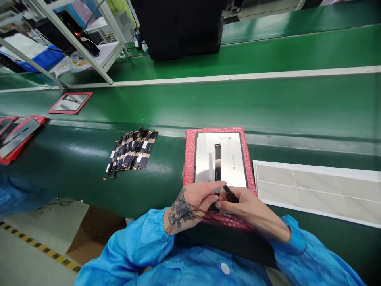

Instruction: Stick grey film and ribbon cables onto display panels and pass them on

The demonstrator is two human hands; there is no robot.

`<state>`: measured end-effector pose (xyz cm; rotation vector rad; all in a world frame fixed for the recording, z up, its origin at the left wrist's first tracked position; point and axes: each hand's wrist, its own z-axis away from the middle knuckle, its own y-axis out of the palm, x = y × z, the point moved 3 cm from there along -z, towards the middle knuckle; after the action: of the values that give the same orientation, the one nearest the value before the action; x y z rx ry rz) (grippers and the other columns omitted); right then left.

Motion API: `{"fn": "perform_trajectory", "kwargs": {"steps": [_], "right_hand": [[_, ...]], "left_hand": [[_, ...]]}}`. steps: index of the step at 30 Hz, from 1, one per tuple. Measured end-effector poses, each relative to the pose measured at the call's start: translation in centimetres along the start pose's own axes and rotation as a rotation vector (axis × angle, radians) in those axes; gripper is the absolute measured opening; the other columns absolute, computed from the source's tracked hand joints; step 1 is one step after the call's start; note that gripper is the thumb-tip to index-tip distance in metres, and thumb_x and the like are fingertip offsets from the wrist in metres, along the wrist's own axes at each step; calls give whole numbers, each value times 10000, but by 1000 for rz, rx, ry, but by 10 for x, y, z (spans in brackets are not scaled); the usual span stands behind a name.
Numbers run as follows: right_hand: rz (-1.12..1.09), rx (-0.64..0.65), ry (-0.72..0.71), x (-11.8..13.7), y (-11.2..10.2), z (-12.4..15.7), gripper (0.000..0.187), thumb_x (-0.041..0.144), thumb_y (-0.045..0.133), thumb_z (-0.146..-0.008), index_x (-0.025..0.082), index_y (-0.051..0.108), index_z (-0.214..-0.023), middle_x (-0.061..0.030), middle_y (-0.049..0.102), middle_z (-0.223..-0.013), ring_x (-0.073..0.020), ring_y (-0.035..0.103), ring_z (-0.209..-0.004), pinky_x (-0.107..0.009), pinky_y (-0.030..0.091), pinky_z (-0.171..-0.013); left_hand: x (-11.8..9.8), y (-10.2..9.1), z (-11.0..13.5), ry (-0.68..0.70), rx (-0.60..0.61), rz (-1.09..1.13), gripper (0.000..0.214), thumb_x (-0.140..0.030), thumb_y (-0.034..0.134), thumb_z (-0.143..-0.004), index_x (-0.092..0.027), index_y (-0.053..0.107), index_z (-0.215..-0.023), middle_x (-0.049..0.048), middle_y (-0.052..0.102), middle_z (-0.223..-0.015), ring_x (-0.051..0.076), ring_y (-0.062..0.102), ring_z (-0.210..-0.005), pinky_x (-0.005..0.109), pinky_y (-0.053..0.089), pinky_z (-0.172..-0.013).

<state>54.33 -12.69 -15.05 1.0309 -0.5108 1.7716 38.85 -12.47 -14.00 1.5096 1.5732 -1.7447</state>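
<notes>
At near edge of green counter (268, 107), our left hand (193, 200) and right hand (247, 206) meet, fingertips pinched on small black connector (229, 193) at foot of dark flex cable strip (217, 161). Grey display panel (222, 159) lies flat on pink bubble-wrap sheet (190, 159), likely cushioning. Spare flex strips (131, 153) fanned left, within reach.

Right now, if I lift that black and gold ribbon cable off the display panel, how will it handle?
The ribbon cable is a thin flat strip lying flush on the display panel, so it will probably flop and bend. It looks very light for its length. Both the left hand and right hand pinch at its near end, which hints it may crease or tear if tugged.
</notes>
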Motion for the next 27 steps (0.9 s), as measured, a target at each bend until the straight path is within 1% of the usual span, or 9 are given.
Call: {"fn": "perform_trajectory", "kwargs": {"steps": [3,6,8,10,14,17,20,23,27], "right_hand": [[103,-21,-31,2,-8,-6,249,435,632,-690,216,531,-627,27,541,-591,-157,460,-577,-300,355,-576],[363,-154,-131,5,-18,-12,203,406,580,-768,222,568,-681,7,584,-639,-193,523,-620,-329,408,-612],[504,-206,-202,5,-21,-14,149,340,564,-808,225,609,-724,-15,630,-709,-216,581,-688,-345,459,-664],[640,-271,-256,2,-22,-14,139,268,546,-837,222,654,-763,-49,650,-822,-226,619,-755,-347,495,-686],[879,-415,-274,-5,-23,-13,166,193,549,-838,228,710,-821,-64,609,-893,-217,632,-757,-311,495,-605],[829,-392,-285,-4,-20,-12,179,219,537,-843,238,697,-767,-46,619,-840,-204,621,-714,-301,473,-575],[601,-271,-246,1,-16,-14,208,279,518,-854,234,683,-734,-37,632,-778,-209,616,-709,-322,480,-620],[372,-170,-146,5,-10,-15,196,361,556,-825,241,669,-720,-37,662,-755,-234,625,-733,-341,484,-649],[303,-207,-84,3,-8,-17,199,405,598,-769,253,641,-648,-29,678,-718,-255,629,-735,-364,469,-682]], "left_hand": [[7,-2,4,-52,-92,-42,359,-227,548,-944,-189,577,-1299,40,715,-958,120,651,-690,232,565,-680],[11,-3,17,-22,-174,-244,217,-214,527,-949,-171,666,-1110,58,671,-905,146,627,-760,256,541,-686],[12,1,29,56,-154,-375,214,-194,509,-944,-167,689,-1058,58,641,-863,164,605,-800,277,524,-706],[14,7,40,96,-135,-442,256,-183,504,-935,-173,678,-1123,54,628,-869,168,586,-807,289,514,-722],[17,15,52,94,-168,-490,286,-156,523,-921,-204,675,-1159,43,609,-881,175,569,-848,290,505,-764],[18,16,52,76,-194,-449,256,-152,547,-914,-208,694,-1116,35,603,-864,169,561,-838,283,507,-771],[18,14,50,41,-204,-395,220,-159,556,-911,-212,708,-1061,26,604,-845,159,559,-820,283,515,-773],[17,13,49,32,-206,-399,213,-159,577,-898,-215,714,-1052,33,625,-854,164,568,-826,290,527,-766],[14,13,53,60,-210,-417,186,-120,606,-878,-206,728,-988,41,658,-834,165,589,-817,275,540,-743]]}}
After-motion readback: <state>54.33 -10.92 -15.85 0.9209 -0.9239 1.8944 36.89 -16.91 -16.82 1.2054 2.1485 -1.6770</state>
